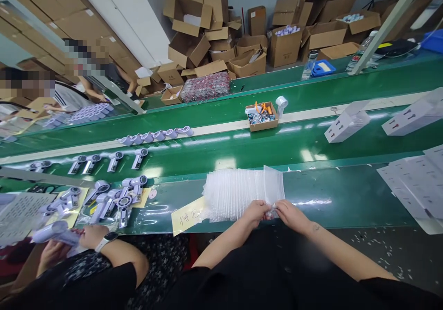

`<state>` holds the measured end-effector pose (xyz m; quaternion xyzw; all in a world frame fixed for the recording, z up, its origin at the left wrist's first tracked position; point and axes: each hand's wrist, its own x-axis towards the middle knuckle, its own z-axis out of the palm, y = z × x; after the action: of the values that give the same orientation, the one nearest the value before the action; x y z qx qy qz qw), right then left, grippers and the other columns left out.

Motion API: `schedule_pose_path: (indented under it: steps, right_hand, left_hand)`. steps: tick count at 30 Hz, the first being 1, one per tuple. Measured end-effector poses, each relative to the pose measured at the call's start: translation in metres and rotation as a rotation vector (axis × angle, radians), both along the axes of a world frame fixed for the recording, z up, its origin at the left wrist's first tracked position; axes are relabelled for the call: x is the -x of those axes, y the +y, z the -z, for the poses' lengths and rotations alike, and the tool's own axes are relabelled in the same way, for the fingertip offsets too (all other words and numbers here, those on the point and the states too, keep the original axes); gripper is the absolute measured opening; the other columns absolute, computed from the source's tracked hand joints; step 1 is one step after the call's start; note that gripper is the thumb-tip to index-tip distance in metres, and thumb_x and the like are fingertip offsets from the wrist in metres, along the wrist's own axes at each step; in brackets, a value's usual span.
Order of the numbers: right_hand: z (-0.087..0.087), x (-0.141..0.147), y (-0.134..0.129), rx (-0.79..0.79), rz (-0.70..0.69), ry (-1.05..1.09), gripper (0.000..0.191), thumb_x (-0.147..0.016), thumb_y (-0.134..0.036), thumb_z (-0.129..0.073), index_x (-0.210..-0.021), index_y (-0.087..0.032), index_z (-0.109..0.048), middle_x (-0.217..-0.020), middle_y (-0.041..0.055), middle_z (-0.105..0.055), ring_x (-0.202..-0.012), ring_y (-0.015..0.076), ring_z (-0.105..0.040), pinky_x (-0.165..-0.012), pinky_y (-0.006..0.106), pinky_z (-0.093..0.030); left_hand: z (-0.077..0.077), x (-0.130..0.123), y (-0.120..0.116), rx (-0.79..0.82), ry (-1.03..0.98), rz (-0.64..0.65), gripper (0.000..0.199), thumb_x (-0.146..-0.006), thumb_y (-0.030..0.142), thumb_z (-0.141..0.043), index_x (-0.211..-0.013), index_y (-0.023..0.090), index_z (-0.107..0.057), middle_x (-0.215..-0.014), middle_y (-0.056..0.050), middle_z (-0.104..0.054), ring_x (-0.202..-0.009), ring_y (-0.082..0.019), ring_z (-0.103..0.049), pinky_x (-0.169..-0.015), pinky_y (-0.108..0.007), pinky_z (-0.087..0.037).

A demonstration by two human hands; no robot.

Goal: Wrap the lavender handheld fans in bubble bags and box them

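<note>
A row of overlapping translucent bubble-wrap bags (pixel 231 190) lies on the green bench in front of me. At its right end, one bag (pixel 275 183) sticks out beyond the rest. My left hand (pixel 256 212) and my right hand (pixel 290 215) meet at the near edge of this bag. Both hands have their fingers closed in a pinch, with a small whitish bit of it showing between them. The fingertips partly hide what they grip. Left of the row, a yellow paper (pixel 187 215) with handwriting is tucked partly under the bags.
A co-worker's hands (pixel 92 237) hold a lilac handheld device at left, beside more such devices (pixel 124 201). A conveyor (pixel 207 151) runs beyond the bench, with a small carton of parts (pixel 263 124) on its divider. White boxes (pixel 348 123) and white sheets (pixel 411 185) are at right.
</note>
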<state>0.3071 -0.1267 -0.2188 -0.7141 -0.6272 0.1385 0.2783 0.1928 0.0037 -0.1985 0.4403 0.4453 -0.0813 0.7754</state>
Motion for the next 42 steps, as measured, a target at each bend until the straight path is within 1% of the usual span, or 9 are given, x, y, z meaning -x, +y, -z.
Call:
schedule_pose_path:
  steps: [9, 17, 21, 24, 28, 30, 31, 37, 42]
  right_hand:
    - [-0.016, -0.026, -0.015, -0.136, -0.003, -0.176, 0.019, -0.089, -0.023, -0.043, -0.087, -0.017, -0.06, -0.079, 0.0082, -0.065, -0.079, 0.0195, -0.059, -0.081, 0.036, -0.044]
    - [-0.01, -0.033, -0.027, -0.071, -0.01, -0.129, 0.025, -0.089, -0.023, -0.039, -0.08, -0.017, -0.061, -0.076, 0.0093, -0.064, -0.076, 0.02, -0.058, -0.073, 0.033, -0.043]
    - [0.002, -0.036, -0.032, -0.023, -0.017, -0.069, 0.026, -0.089, -0.024, -0.037, -0.082, -0.017, -0.061, -0.079, 0.01, -0.064, -0.078, 0.0214, -0.058, -0.075, 0.035, -0.044]
    - [0.013, -0.04, -0.036, 0.014, 0.02, -0.009, 0.028, -0.09, -0.026, -0.034, -0.087, -0.016, -0.06, -0.083, 0.0114, -0.064, -0.083, 0.0231, -0.058, -0.077, 0.037, -0.045]
    - [0.031, -0.049, -0.039, 0.053, 0.109, 0.079, 0.03, -0.089, -0.031, -0.033, -0.094, -0.015, -0.058, -0.11, 0.0189, -0.058, -0.108, 0.0278, -0.052, -0.092, 0.044, -0.041]
    - [0.038, -0.052, -0.04, 0.084, 0.121, 0.124, 0.03, -0.088, -0.033, -0.033, -0.09, -0.015, -0.058, -0.12, 0.0207, -0.053, -0.119, 0.0293, -0.045, -0.096, 0.045, -0.038]
    - [0.041, -0.053, -0.039, 0.102, 0.112, 0.148, 0.029, -0.088, -0.033, -0.034, -0.087, -0.016, -0.058, -0.122, 0.0202, -0.052, -0.123, 0.0292, -0.042, -0.097, 0.045, -0.038]
    - [0.041, -0.048, -0.019, 0.181, -0.023, 0.265, 0.02, -0.084, -0.031, -0.042, -0.077, -0.019, -0.057, -0.115, 0.0141, -0.057, -0.124, 0.0259, -0.042, -0.097, 0.039, -0.039]
    - [0.033, -0.037, 0.016, 0.187, -0.066, 0.319, 0.017, -0.084, -0.027, -0.041, -0.074, -0.02, -0.054, -0.091, 0.0089, -0.061, -0.095, 0.0215, -0.056, -0.085, 0.036, -0.044]
  left_hand:
    - [-0.012, -0.022, -0.015, 0.002, -0.02, -0.038, 0.026, -0.072, 0.028, -0.066, -0.066, 0.015, -0.045, -0.054, 0.002, -0.053, -0.047, -0.008, -0.055, -0.044, -0.017, -0.038]
    - [-0.002, -0.028, -0.032, -0.235, 0.052, 0.132, 0.031, -0.076, 0.043, -0.059, -0.069, 0.016, -0.046, -0.057, 0.003, -0.053, -0.051, -0.01, -0.056, -0.047, -0.02, -0.04]
    - [0.004, -0.024, -0.037, -0.466, 0.089, 0.305, 0.034, -0.084, 0.046, -0.046, -0.069, 0.016, -0.051, -0.068, -0.004, -0.06, -0.073, -0.017, -0.061, -0.066, -0.028, -0.046]
    - [0.006, -0.021, -0.037, -0.648, 0.082, 0.424, 0.025, -0.082, 0.039, -0.053, -0.074, 0.016, -0.058, -0.092, -0.008, -0.065, -0.108, -0.025, -0.051, -0.095, -0.039, -0.035]
    - [0.007, -0.017, -0.034, -1.149, 0.074, 0.888, 0.03, -0.084, 0.04, -0.052, -0.106, 0.021, -0.061, -0.123, -0.01, -0.055, -0.131, -0.032, -0.023, -0.106, -0.053, -0.009]
    - [0.007, -0.016, -0.031, -1.382, 0.134, 1.124, 0.04, -0.084, 0.044, -0.052, -0.12, 0.026, -0.055, -0.134, -0.009, -0.046, -0.133, -0.034, -0.019, -0.105, -0.058, -0.003]
    - [0.006, -0.015, -0.028, -1.438, 0.184, 1.17, 0.045, -0.082, 0.045, -0.054, -0.124, 0.028, -0.052, -0.138, -0.009, -0.042, -0.133, -0.035, -0.019, -0.104, -0.06, -0.002]
    - [-0.003, -0.012, -0.014, -1.507, 0.453, 1.106, 0.052, -0.079, 0.046, -0.057, -0.127, 0.025, -0.05, -0.143, -0.012, -0.034, -0.133, -0.036, -0.02, -0.104, -0.062, -0.003]
    - [-0.016, -0.005, -0.014, -1.45, 0.53, 1.013, 0.046, -0.078, 0.049, -0.058, -0.115, 0.021, -0.058, -0.135, -0.013, -0.044, -0.13, -0.036, -0.024, -0.103, -0.063, -0.007]
